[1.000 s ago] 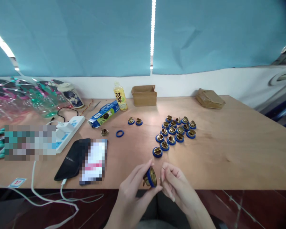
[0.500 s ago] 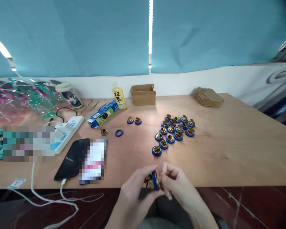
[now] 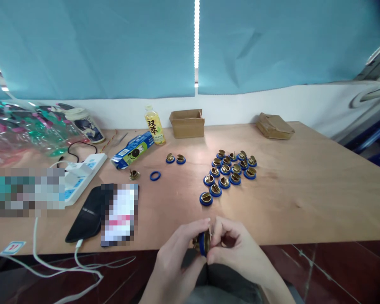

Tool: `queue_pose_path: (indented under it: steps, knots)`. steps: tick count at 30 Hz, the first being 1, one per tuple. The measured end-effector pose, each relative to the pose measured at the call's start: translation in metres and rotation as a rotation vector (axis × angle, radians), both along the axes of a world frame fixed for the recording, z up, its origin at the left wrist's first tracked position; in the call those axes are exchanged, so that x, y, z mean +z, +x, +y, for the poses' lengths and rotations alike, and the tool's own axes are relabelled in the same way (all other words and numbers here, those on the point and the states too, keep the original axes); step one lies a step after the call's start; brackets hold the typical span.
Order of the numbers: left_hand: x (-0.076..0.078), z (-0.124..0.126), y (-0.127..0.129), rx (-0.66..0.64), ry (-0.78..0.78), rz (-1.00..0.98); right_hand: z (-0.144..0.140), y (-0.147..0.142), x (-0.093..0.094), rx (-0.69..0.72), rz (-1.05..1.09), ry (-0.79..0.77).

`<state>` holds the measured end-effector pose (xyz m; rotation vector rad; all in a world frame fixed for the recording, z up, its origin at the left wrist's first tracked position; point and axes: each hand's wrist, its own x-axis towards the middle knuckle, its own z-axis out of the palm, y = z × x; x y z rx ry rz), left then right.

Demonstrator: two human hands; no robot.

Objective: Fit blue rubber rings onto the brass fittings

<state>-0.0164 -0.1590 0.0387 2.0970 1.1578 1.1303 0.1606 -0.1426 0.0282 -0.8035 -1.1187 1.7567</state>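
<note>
Just in front of the table's near edge, my left hand (image 3: 177, 257) holds a round brass-coloured fitting with a blue ring (image 3: 203, 243) between thumb and fingers. It is turned on edge, its brass face towards my right hand (image 3: 232, 245). The right thumb and fingers are pinched close against that face; a thin sliver shows at the fingertips, too small to name. Beyond my hands stands a cluster of similar brass fittings with blue rings (image 3: 224, 182). Two more such fittings (image 3: 180, 159) sit further left. Near them lie a loose blue ring (image 3: 155, 175) and a ringless brass fitting (image 3: 133, 174).
On the left are a phone (image 3: 122, 213), a black power bank (image 3: 88, 215), a power strip (image 3: 87, 175) with white cables and clear plastic bottles (image 3: 44, 135). A blue carton (image 3: 133, 150), yellow drink bottle (image 3: 154, 126), open cardboard box (image 3: 188, 126) and brown packet (image 3: 275, 125) stand at the back.
The right fingers have shifted at the fitting's face, the thumb now lower against its edge. The fitting has turned slightly in the left hand. The whole view has moved a little.
</note>
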Motion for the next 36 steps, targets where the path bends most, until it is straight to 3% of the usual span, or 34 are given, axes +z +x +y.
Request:
queue_pose_path:
  steps: [8, 14, 19, 25, 30, 36]
  knots:
    - [-0.005, -0.003, 0.003, 0.036, 0.098, -0.07, 0.008, 0.004, 0.012, 0.074, -0.119, 0.065]
    - [-0.007, -0.005, 0.01, 0.063, 0.157, -0.248, 0.012, 0.01, 0.037, 0.113, -0.406, 0.358]
    - [-0.012, -0.008, 0.013, 0.139, 0.324, -0.322, 0.012, 0.008, 0.057, 0.153, -0.539, 0.633]
    - [-0.007, -0.017, 0.017, 0.245, 0.334, -0.355, 0.013, 0.005, 0.075, 0.268, -0.692, 0.78]
    - [-0.007, -0.021, 0.018, 0.281, 0.354, -0.4, 0.01, 0.004, 0.082, 0.24, -0.808, 0.949]
    - [-0.014, -0.026, 0.003, 0.286, 0.32, -0.242, 0.01, 0.0, 0.079, 0.22, -0.842, 1.049]
